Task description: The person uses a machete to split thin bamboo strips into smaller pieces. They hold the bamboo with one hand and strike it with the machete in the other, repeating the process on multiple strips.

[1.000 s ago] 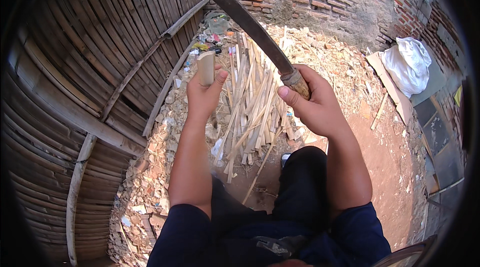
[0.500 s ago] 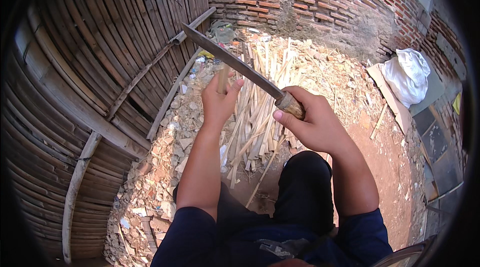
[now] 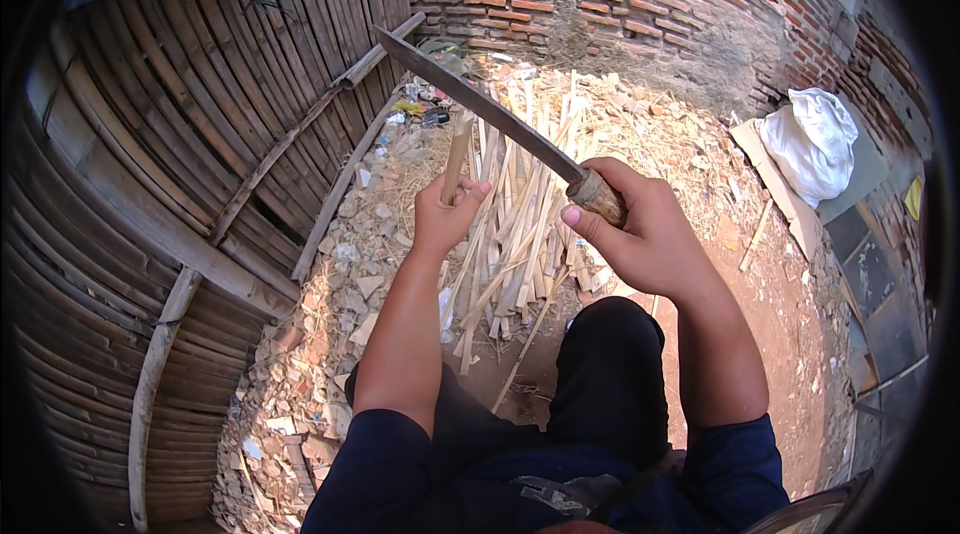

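Left hand (image 3: 445, 219) grips an upright bamboo stick (image 3: 455, 162); right hand (image 3: 640, 234) clenches the machete (image 3: 480, 106), blade slanting just behind the stick's top. Beyond both hands a big pile of split strips (image 3: 520, 224) already lies; this stick looks unsplit.

Both hands (image 3: 450, 219) (image 3: 640, 239) raised — fingers curled tight.

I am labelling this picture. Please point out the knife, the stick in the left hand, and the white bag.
knife (image 3: 470, 99), head view, middle of blade
stick (image 3: 455, 159), head view, shaft above fingers
white bag (image 3: 812, 142), head view, middle
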A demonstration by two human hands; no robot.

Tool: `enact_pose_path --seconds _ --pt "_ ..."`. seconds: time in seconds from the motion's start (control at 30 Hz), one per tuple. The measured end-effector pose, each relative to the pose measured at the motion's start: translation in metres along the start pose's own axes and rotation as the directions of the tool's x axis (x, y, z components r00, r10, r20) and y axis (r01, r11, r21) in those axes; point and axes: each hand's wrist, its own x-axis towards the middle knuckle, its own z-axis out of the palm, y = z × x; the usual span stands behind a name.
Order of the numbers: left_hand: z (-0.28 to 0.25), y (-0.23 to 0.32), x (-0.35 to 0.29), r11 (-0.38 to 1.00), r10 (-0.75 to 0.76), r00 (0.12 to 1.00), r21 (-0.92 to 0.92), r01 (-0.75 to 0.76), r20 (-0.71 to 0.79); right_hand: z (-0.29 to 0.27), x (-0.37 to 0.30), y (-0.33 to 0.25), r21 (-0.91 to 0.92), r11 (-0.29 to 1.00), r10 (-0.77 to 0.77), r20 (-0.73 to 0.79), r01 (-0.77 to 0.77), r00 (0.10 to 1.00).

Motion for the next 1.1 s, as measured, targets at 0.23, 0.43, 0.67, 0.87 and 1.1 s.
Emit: enact_pose_path --seconds 0.23,0.43,0.67,0.87,1.1 --pt "-0.001 0.005 0.002 0.997 -0.053 0.998 0.060 0.054 -0.014 0.010 0.000 0.003 0.058 0.993 -0.101 -0.094 0.106 0.990" --pt "0.001 0.005 -0.001 0.994 -0.085 0.996 0.063 0.085 -0.003 0.022 0.003 0.005 -0.035 0.999 0.007 0.015 -0.006 1.000" --pt "0.012 -0.011 -0.003 0.993 0.118 0.986 0.008 -0.118 -0.117 0.015 0.001 0.007 0.023 0.999 0.050 -0.015 -0.050 0.999" --pt "0.002 -0.019 -0.003 0.998 0.013 0.998 0.068 -0.009 -0.055 0.013 -0.007 -0.004 0.141 0.985 -0.069 -0.174 0.094 0.982" --pt "0.009 -0.016 -0.002 0.993 -0.018 0.999 0.115 0.024 -0.050 0.033 -0.003 0.004 -0.024 0.996 0.087 0.019 -0.086 0.996"
